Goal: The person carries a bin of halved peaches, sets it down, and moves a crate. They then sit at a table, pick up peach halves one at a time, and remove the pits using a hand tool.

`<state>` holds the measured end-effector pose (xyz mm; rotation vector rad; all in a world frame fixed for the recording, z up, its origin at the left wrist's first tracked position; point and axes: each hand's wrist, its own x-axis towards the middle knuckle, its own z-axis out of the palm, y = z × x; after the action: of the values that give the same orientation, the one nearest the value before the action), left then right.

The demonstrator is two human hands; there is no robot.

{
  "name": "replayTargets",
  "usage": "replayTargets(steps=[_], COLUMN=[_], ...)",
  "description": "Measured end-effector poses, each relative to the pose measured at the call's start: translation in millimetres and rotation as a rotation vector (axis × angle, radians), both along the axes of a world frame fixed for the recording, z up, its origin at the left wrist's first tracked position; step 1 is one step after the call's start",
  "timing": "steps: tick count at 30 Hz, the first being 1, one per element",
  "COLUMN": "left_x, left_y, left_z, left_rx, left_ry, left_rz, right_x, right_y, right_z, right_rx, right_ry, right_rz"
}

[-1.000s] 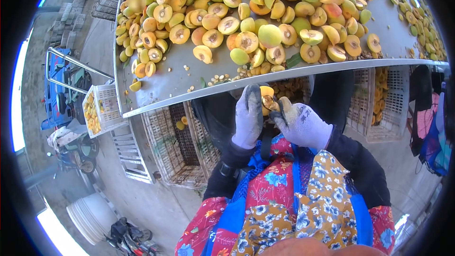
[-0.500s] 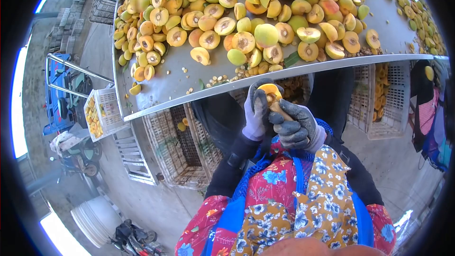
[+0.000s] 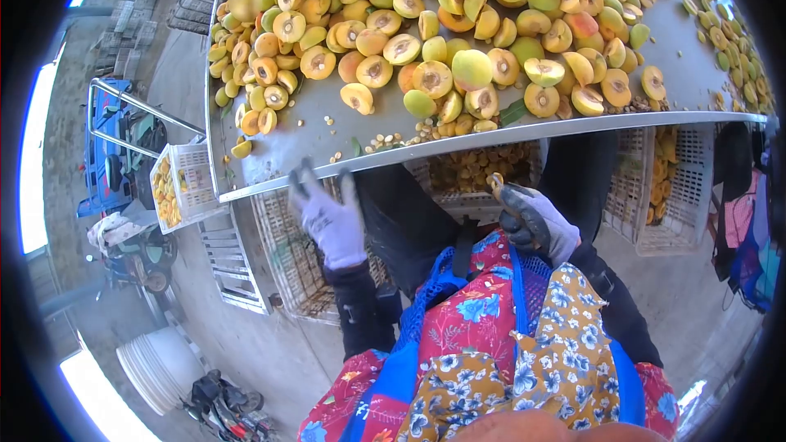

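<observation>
My left hand, in a grey-and-lilac glove, is stretched out with fingers spread at the table's front edge, above a white plastic crate. Nothing shows in it, though its fingertips are slightly blurred. In front of my body, my right hand, gloved alike, is closed round a small ring-tipped pitting tool; the fingers hide its handle. Halved and whole apricots are heaped on the metal table ahead. Loose pale seeds lie by its front edge.
Under the table, a crate holds apricot pieces. Another white crate with fruit stands at right. A tilted crate of apricots sits left of the table, near a metal rail and a parked scooter. White tubs stand lower left.
My hands have parted. The left one has let go of the apricot half, moved left and spread its fingers. My right hand has shifted slightly right, still holding the tool.
</observation>
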<state>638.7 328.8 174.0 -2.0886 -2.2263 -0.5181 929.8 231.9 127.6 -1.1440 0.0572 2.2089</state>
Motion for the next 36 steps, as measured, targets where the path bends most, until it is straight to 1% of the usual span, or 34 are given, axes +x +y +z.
replayTargets(steps=[1, 2, 4, 6, 7, 8, 10, 11, 14, 15, 16, 18, 19, 20, 22, 23, 25, 28, 31, 32, 34, 36], left_x=[20.7, 44.6, 91.3, 92.9, 94.9, 89.3, 74.6, 74.8, 78.5, 84.2, 88.5, 95.3, 99.2, 103.1, 104.0, 105.7, 105.6, 103.7, 103.6, 103.4, 106.0, 112.2], left_y=[15.4, 30.1, 55.4, 75.8, 83.0, 81.3, 64.9, 53.6, 20.1, 10.7, 3.9, -11.0, -16.4, -22.0, -26.0, -27.0, -29.0, -29.5, -29.0, -28.8, -32.2, -33.9], left_z=[1.0, -4.5, -24.0, -51.8, -58.2, -59.9, -46.4, -34.7, -28.4, -30.2, -37.6, -34.8, -28.8, -22.7, -19.2, -17.0, -15.1, -13.3, -15.8, -17.4, -24.5, -26.3], left_rx=[-0.083, -0.168, -0.253, -0.228, -0.212, -0.297, -0.681, -0.777, -0.824, -0.846, -0.823, -0.831, -0.752, -0.661, -0.789, -0.727, -0.715, -0.73, -0.742, -0.744, -0.628, -0.505], left_ry=[-0.18, -0.36, -0.198, -0.351, -0.426, -0.668, -1.686, -1.838, -1.896, -1.845, -1.845, -1.741, -1.632, -1.522, -1.633, -1.509, -1.456, -1.394, -1.329, -1.303, -1.249, -1.179], left_rz=[-0.096, -0.194, -0.225, -0.349, -0.414, -0.412, -0.34, -0.262, -0.209, -0.067, -0.147, -0.163, -0.288, -0.395, -0.29, -0.341, -0.33, -0.344, -0.336, -0.328, -0.319, -0.344], right_x=[-3.7, -5.1, -7.1, -4.6, -2.8, -0.3, 5.0, 3.6, -2.6, -5.3, -8.4, -14.1, -14.7, -14.9, -15.6, -15.9, -15.7, -14.6, -12.2, -13.0, -15.5, -16.5], right_y=[-1.6, -1.9, -0.3, -8.9, -7.7, -5.8, -3.7, -4.1, -0.8, 0.5, 3.4, 8.6, 9.8, 9.7, 9.0, 7.9, 6.7, 5.0, 7.0, 5.0, 0.7, 3.4], right_z=[-10.4, -7.5, 1.1, -13.7, -16.7, -15.4, -0.2, 8.9, 29.1, 32.6, 37.2, 46.0, 48.2, 48.1, 47.3, 46.6, 45.3, 46.0, 44.4, 39.1, 23.1, 16.5], right_rx=[0.036, 0.044, 0.066, 0.284, 0.394, 0.371, 0.312, 0.396, 0.864, 1.04, 1.102, 1.218, 1.266, 1.26, 1.253, 1.254, 1.257, 1.35, 1.344, 1.335, 1.309, 1.193], right_ry=[0.046, -0.004, -0.109, -0.413, -0.567, -0.54, -0.475, -0.5, -0.989, -1.046, -1.153, -1.369, -1.448, -1.456, -1.469, -1.464, -1.457, -1.534, -1.491, -1.429, -1.307, -1.097], right_rz=[-0.036, -0.009, 0.035, 0.124, 0.166, 0.125, 0.061, 0.012, 0.232, 0.244, 0.309, 0.45, 0.498, 0.517, 0.556, 0.571, 0.597, 0.647, 0.731, 0.684, 0.592, 0.474])
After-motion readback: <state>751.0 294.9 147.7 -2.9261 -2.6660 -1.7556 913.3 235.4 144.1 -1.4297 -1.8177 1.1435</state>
